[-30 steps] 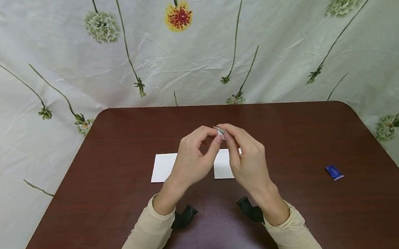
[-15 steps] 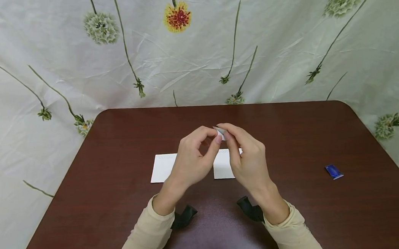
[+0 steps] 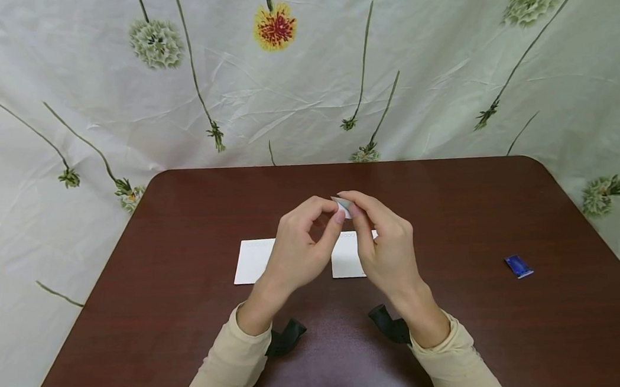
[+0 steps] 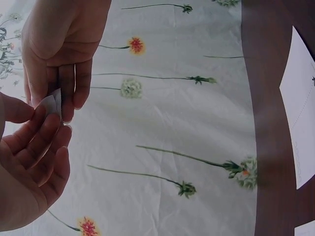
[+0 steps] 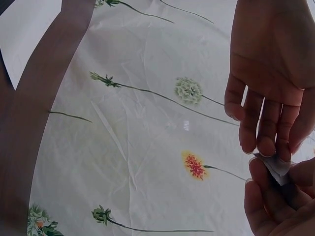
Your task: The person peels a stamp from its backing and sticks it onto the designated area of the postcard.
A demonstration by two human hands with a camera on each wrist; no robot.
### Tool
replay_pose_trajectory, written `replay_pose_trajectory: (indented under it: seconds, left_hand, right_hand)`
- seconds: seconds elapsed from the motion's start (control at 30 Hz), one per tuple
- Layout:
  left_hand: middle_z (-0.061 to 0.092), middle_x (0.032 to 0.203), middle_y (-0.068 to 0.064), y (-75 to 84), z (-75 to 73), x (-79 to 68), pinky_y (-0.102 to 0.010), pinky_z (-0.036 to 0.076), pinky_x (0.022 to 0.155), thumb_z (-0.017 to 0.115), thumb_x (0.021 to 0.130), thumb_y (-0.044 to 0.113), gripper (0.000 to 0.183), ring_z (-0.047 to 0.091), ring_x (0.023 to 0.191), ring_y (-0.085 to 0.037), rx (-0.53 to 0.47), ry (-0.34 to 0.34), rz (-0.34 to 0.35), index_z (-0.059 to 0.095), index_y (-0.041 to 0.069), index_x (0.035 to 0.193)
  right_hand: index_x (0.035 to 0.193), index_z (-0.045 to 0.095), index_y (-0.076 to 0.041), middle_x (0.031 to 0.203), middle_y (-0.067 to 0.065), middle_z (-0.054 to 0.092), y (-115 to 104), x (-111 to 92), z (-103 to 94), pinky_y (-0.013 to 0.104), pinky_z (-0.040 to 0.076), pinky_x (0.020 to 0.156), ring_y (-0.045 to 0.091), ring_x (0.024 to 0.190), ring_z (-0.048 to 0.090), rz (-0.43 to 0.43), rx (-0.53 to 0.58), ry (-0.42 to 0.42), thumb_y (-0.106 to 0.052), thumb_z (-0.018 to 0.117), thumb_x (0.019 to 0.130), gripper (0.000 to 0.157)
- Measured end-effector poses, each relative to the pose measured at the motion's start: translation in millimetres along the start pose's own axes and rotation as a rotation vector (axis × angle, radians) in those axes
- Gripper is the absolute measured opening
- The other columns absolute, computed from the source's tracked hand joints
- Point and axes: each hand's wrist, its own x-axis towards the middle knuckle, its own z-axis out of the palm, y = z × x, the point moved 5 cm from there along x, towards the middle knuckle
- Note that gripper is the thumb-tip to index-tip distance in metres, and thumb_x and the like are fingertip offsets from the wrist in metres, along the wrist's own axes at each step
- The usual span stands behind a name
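Note:
Both hands meet above the table around a small white-and-grey sachet with a zigzag edge. My left hand pinches it between thumb and forefinger. From the other side, my right hand pinches its upper corner, where a grey flap leans over the white part. In the left wrist view the toothed edge of the sachet sticks out past the fingertips. The right wrist view shows the sachet partly folded, with much of it hidden by fingers.
Two white cards lie on the brown table beneath the hands: a left card and a right card, both partly covered. A small blue packet lies at the right. Behind the table hangs a flower-print cloth.
Slightly more of the grey flap shows between the fingertips. Both hands stay nearly in place, still pinching the sachet.

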Motion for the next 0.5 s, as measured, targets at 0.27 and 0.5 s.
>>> replay_pose_trajectory:
  seconds: [0.27,0.5]
  left_hand:
    - [0.063,0.082,-0.006,0.6,0.5,0.6,-0.026,0.046,0.061,0.058,0.090,0.002,0.007,0.058,0.072,-0.014,0.006,-0.006,-0.002,0.064,0.000,0.088]
    - [0.063,0.082,-0.005,0.7,1.0,0.4,-0.026,0.046,0.062,0.057,0.090,0.002,0.008,0.058,0.073,-0.013,0.007,-0.011,-0.015,0.065,0.000,0.088]
  right_hand:
    - [0.106,0.066,0.004,0.097,0.010,0.069,0.4,0.6,-0.4,0.026,0.051,0.065,0.015,0.077,0.065,0.004,0.012,0.003,0.009,0.060,0.089,0.019]
    - [0.106,0.066,0.004,0.096,0.009,0.070,0.6,1.4,-1.1,0.026,0.051,0.065,0.015,0.076,0.065,0.002,0.020,0.011,0.010,0.060,0.088,0.019]
